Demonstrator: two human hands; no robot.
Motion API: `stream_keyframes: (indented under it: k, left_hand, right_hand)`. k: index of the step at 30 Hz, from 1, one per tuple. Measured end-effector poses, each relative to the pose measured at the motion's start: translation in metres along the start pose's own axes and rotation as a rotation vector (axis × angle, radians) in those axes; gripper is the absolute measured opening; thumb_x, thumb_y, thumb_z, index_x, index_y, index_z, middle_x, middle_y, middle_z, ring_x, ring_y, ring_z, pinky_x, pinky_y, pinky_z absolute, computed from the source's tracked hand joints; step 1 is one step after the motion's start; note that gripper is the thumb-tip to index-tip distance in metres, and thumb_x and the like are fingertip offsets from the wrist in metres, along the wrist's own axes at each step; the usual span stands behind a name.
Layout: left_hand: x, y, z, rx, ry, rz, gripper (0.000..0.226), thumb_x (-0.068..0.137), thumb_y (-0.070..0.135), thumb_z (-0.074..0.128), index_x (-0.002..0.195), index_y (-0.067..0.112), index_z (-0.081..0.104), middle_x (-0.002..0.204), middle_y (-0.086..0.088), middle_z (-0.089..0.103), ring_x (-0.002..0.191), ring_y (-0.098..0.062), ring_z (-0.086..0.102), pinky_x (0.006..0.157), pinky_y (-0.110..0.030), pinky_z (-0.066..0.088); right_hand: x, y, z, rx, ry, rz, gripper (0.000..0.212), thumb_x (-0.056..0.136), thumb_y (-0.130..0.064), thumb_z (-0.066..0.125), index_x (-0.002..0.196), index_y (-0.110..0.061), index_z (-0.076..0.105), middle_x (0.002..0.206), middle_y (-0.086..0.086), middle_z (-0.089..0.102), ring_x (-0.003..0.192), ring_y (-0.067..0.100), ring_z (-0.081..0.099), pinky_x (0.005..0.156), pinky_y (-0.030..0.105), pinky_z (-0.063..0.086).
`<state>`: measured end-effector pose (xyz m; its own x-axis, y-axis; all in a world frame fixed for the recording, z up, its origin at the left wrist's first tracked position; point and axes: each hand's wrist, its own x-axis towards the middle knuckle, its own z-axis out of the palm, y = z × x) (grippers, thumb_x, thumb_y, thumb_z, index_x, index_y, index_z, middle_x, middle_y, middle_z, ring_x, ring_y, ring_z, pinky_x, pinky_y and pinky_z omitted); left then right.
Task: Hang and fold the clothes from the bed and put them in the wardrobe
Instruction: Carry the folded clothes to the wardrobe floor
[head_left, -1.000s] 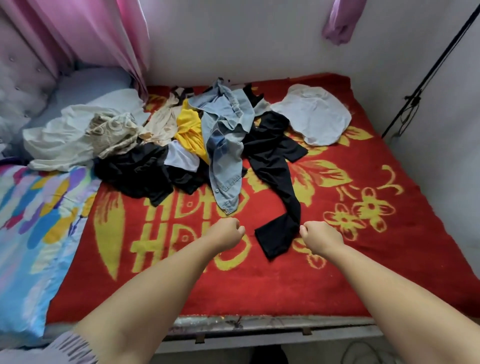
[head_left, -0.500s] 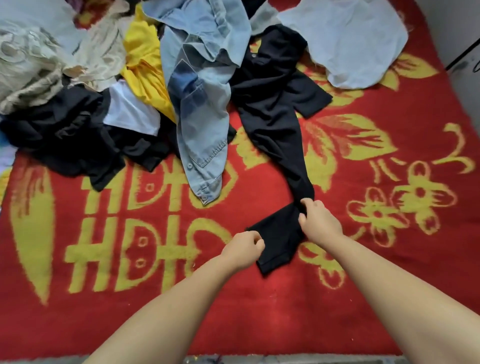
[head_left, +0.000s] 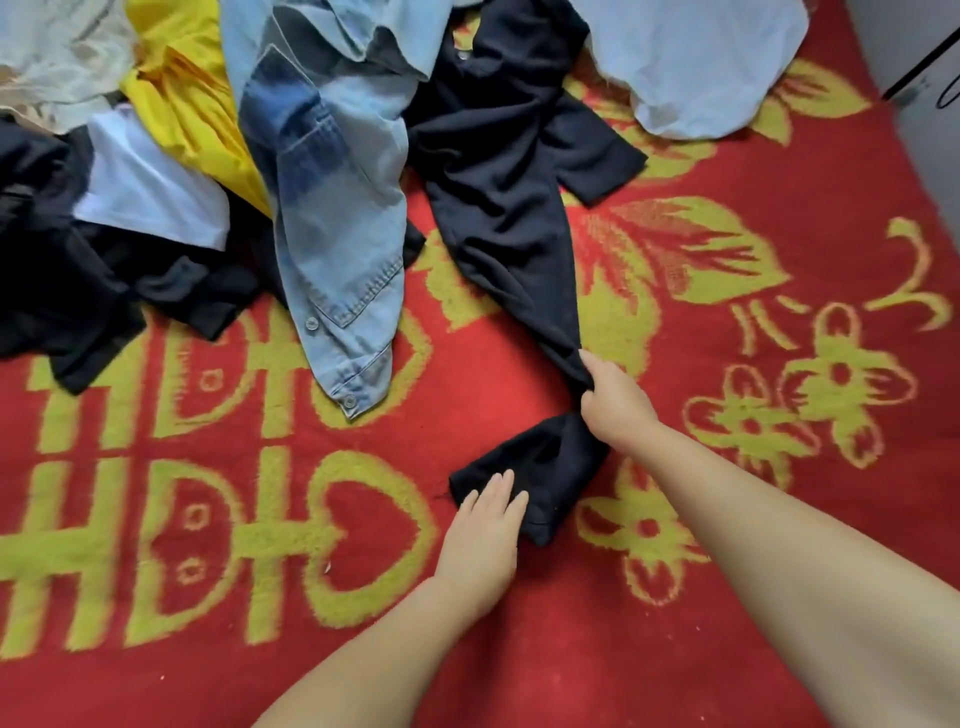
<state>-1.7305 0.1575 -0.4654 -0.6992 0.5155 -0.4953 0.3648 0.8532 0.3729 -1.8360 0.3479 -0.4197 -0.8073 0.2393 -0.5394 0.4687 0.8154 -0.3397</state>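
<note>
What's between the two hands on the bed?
In the head view, the black garment lies between them: the right hand pinches its narrow part, the left hand rests flat on its end.

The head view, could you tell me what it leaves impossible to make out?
- Right hand: fingertips buried in the black garment.
- Denim shirt: collar end cut off by the top edge.
- Yellow garment: mostly under the denim shirt.
- Wardrobe: out of frame.
</note>
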Motion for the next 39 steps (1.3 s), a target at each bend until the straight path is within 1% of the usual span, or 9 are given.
stream_keyframes:
  k: [4, 8, 11, 20, 25, 28, 31, 34, 39]
  left_hand:
    - [0.004, 0.001, -0.087, -0.754, 0.108, -0.332, 0.035, 0.089, 0.003, 0.041, 0.110, 0.011, 0.067, 0.115, -0.008, 0.067, 0.110, -0.021, 0.058, 0.091, -0.025, 0.040]
    - [-0.022, 0.001, -0.179, -1.616, 0.049, -0.560, 0.031, 0.098, 0.023, 0.031, 0.115, 0.008, 0.052, 0.098, -0.017, 0.067, 0.085, -0.030, 0.066, 0.067, -0.029, 0.050]
    - [-0.048, 0.002, -0.238, -1.794, 0.008, -0.513, 0.050, 0.100, 0.046, 0.031, 0.132, 0.010, 0.043, 0.104, -0.013, 0.064, 0.091, -0.024, 0.064, 0.074, -0.037, 0.052]
    - [-0.113, -0.003, -0.339, -1.459, 0.207, -0.635, 0.028, 0.094, 0.020, 0.057, 0.115, 0.000, 0.058, 0.097, -0.014, 0.067, 0.077, -0.027, 0.063, 0.065, -0.032, 0.051]
    - [-0.162, -0.008, -0.358, -1.135, 0.293, -0.281, 0.014, 0.090, 0.009, 0.053, 0.096, 0.011, 0.065, 0.090, -0.011, 0.068, 0.079, -0.023, 0.065, 0.072, -0.030, 0.051]
    - [-0.195, 0.002, -0.385, -0.829, 0.101, -0.034, 0.017, 0.086, 0.016, 0.055, 0.098, 0.010, 0.066, 0.096, -0.012, 0.071, 0.088, -0.024, 0.068, 0.081, -0.033, 0.053]
    - [-0.231, 0.016, -0.414, -0.665, -0.029, 0.074, 0.016, 0.081, 0.016, 0.055, 0.068, 0.023, 0.063, 0.061, 0.002, 0.058, 0.055, -0.016, 0.056, 0.051, -0.022, 0.044]
    - [-0.260, 0.027, -0.443, -0.564, -0.073, 0.146, 0.022, 0.075, 0.019, 0.055, 0.060, 0.033, 0.064, 0.055, 0.007, 0.052, 0.049, -0.013, 0.050, 0.048, -0.021, 0.039]
    - [-0.284, 0.031, -0.490, -0.459, -0.091, 0.194, 0.013, 0.069, 0.028, 0.058, 0.061, 0.035, 0.066, 0.057, 0.013, 0.060, 0.053, -0.007, 0.059, 0.050, -0.020, 0.044]
  right_hand:
    - [-0.044, -0.025, -0.026, 0.236, -0.031, -0.153, 0.062, 0.091, 0.005, 0.032, 0.147, -0.021, 0.037, 0.147, 0.003, 0.043, 0.135, 0.022, 0.039, 0.111, 0.035, 0.032]
    - [-0.106, -0.073, -0.057, 0.421, -0.062, -0.271, 0.059, 0.090, 0.009, 0.034, 0.142, -0.017, 0.046, 0.144, -0.002, 0.048, 0.134, 0.012, 0.040, 0.108, 0.018, 0.028]
    - [-0.154, -0.110, -0.080, 0.439, -0.081, -0.387, 0.058, 0.088, 0.013, 0.037, 0.139, -0.012, 0.049, 0.139, -0.001, 0.050, 0.129, 0.006, 0.041, 0.096, 0.000, 0.023]
    - [-0.271, -0.165, -0.117, 0.260, -0.427, -0.648, 0.049, 0.096, -0.001, 0.043, 0.137, -0.027, 0.053, 0.132, -0.021, 0.051, 0.120, -0.011, 0.043, 0.094, -0.002, 0.027]
    - [-0.282, -0.162, -0.138, -0.015, -0.651, -0.575, 0.055, 0.091, -0.014, 0.051, 0.141, -0.036, 0.044, 0.136, -0.020, 0.049, 0.117, -0.004, 0.048, 0.085, 0.001, 0.035]
    - [-0.262, -0.165, -0.155, 0.045, -0.317, -0.413, 0.046, 0.091, -0.008, 0.049, 0.136, -0.016, 0.053, 0.137, 0.000, 0.055, 0.120, 0.010, 0.053, 0.088, 0.010, 0.037]
    - [-0.246, -0.180, -0.173, 0.022, 0.120, -0.315, 0.054, 0.091, -0.011, 0.054, 0.143, -0.013, 0.038, 0.138, 0.015, 0.048, 0.121, 0.029, 0.050, 0.097, 0.033, 0.043]
    - [-0.247, -0.212, -0.179, -0.139, 0.052, -0.551, 0.076, 0.088, -0.016, 0.063, 0.152, -0.026, 0.023, 0.153, 0.012, 0.025, 0.135, 0.030, 0.033, 0.106, 0.039, 0.036]
    - [-0.265, -0.249, -0.174, 0.015, -0.172, -0.630, 0.017, 0.090, -0.004, 0.055, 0.107, -0.004, 0.061, 0.095, 0.000, 0.061, 0.083, 0.011, 0.057, 0.073, 0.030, 0.049]
